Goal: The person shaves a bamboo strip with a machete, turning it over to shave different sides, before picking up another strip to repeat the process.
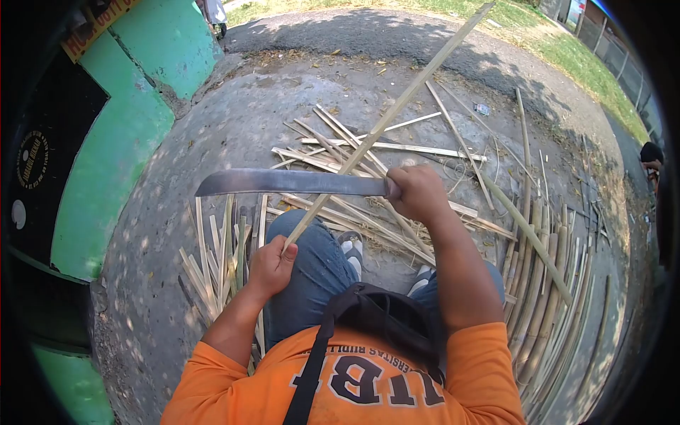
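Note:
My left hand [273,267] is closed round the lower end of a long, pale bamboo strip [397,108], which slants up to the top right. In my right hand [419,195] is the handle of a machete [290,182]. Its broad, dark blade points left and crosses the strip above my left hand; whether the two touch I cannot tell. Beneath them, split bamboo pieces [404,147] lie scattered on the ground in front of my feet.
More split strips [202,248] stand beside my left knee. Bamboo poles [542,312] lie at my right, with a slanting pole [528,230] across them. A green wall [117,163] rises at left. Part of another person [652,165] shows at the right edge.

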`<action>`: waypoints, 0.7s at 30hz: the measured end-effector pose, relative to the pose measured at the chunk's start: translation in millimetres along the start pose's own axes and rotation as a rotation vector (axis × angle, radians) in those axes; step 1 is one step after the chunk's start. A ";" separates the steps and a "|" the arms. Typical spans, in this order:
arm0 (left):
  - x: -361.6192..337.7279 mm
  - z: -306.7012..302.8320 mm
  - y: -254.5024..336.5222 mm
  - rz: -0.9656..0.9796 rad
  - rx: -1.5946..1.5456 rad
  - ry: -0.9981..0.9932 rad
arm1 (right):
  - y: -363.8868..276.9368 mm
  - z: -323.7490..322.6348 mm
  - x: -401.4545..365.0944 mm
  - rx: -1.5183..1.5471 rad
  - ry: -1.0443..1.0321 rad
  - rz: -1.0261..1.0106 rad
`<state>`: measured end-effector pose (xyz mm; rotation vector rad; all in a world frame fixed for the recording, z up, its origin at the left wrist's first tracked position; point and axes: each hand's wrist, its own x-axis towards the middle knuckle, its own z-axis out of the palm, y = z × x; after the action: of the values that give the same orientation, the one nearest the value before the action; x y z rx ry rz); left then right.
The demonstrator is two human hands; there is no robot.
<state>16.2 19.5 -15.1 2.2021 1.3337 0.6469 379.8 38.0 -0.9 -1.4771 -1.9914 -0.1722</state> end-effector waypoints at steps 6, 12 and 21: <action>-0.5 -0.9 -2.2 0.017 -0.001 0.011 | -1.1 6.3 0.5 0.007 -0.035 -0.034; 0.2 -0.1 -4.4 -0.019 -0.075 0.038 | 1.1 8.4 -4.9 0.039 -0.030 0.124; -1.4 -0.4 -4.8 0.000 -0.055 0.043 | -22.4 22.3 2.0 0.019 -0.072 -0.065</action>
<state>12.1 20.3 -17.9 2.1560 1.3218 0.7259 350.1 41.9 -11.4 -1.4258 -2.0942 -0.1284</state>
